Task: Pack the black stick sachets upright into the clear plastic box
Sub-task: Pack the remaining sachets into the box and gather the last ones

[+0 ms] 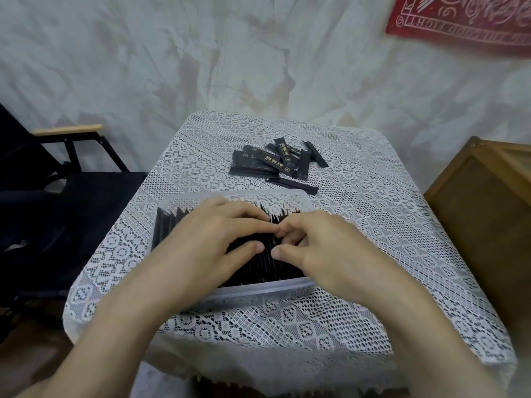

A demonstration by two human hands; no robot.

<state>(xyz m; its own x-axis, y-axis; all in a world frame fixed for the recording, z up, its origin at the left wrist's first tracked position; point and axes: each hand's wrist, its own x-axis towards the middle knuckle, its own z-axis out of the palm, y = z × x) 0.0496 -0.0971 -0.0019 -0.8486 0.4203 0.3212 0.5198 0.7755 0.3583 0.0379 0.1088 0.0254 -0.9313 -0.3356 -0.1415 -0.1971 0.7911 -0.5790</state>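
Observation:
The clear plastic box [258,291] sits in the middle of the lace-covered table, packed with upright black stick sachets [258,265]. Both my hands are over the box. My left hand [212,237] lies on the sachet tops, fingers reaching right and thumb pressing down. My right hand [319,248] meets it from the right, fingers curled in among the sachet tops; what it pinches is hidden. Behind the box lies a loose pile of black sachets [275,163], flat on the cloth.
The small table [373,225] wears a white lace cloth. A black folding chair [57,179] with a wooden armrest stands to the left. At the right stands a wooden crate [485,214]. A white sheet hangs behind.

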